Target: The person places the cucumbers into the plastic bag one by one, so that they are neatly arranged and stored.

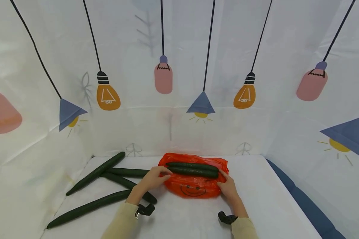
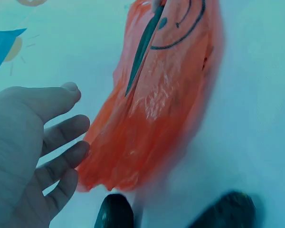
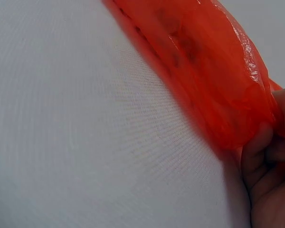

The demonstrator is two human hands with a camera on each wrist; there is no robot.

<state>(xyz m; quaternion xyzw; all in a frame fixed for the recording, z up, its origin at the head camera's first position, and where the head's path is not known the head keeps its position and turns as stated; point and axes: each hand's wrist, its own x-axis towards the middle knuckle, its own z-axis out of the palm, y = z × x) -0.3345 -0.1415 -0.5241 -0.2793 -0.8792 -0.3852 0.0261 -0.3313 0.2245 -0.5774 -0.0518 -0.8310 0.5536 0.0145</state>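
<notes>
A red plastic bag (image 1: 194, 184) with a smiley face lies on the white table. Two long green cucumbers (image 1: 194, 171) rest side by side in its opening. My left hand (image 1: 155, 179) is at the bag's left end by the cucumber tips. In the left wrist view the left hand (image 2: 42, 137) has loosely bent, spread fingers beside the red plastic, holding nothing. My right hand (image 1: 227, 187) is at the bag's right end. Seen from the right wrist, the right hand (image 3: 273, 161) pinches the bag's edge between thumb and curled fingers.
Several more cucumbers (image 1: 95, 173) lie crossed on the table left of the bag, and one cucumber (image 1: 89, 208) lies nearer the front, slanted. White sheeting (image 1: 179, 132) printed with lamps surrounds the table (image 1: 272, 199) at the back and sides.
</notes>
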